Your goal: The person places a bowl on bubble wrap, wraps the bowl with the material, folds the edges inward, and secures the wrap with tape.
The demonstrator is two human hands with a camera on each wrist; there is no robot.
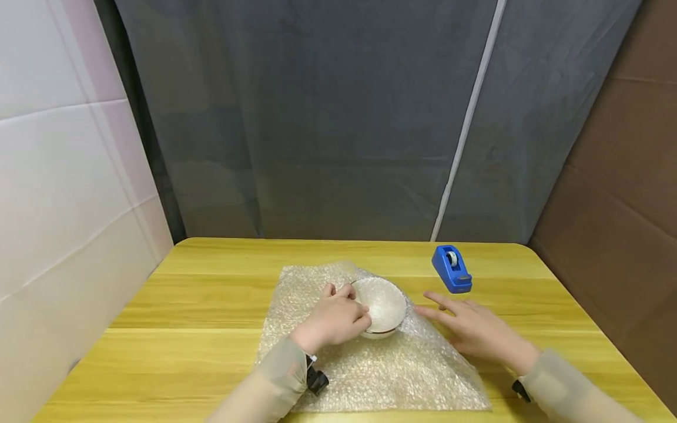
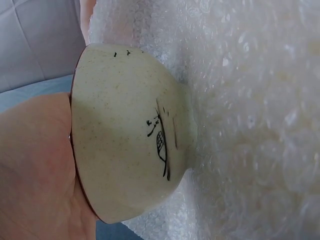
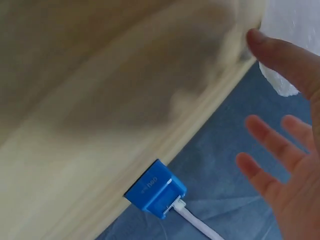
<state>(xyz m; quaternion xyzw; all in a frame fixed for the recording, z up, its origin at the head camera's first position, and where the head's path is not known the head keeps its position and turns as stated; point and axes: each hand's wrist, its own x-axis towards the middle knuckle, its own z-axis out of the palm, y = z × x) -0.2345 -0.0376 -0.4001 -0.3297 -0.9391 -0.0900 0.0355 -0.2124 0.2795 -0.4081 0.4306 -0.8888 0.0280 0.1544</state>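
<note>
A cream ceramic bowl [image 1: 387, 299] with a dark rim stands upright on a sheet of bubble wrap [image 1: 402, 376]; in the left wrist view, its wall [image 2: 120, 130] carries a small black drawing. My left hand [image 1: 335, 317] holds the bowl's left rim, some fingers curled over the edge and into it. Just right of the bowl is my right hand [image 1: 476, 329], fingers spread apart and nothing held. Its fingertips come close to the wrap raised along the bowl's right side. In the right wrist view, this hand [image 3: 290, 165] shows loose, parted fingers.
Beyond my right hand, a blue tape dispenser [image 1: 452, 270] with a roll of tape sits near the back of the wooden table [image 1: 201, 329]. A dark curtain [image 1: 328, 129] hangs behind the table, with a white sheet to the left and a brown one to the right.
</note>
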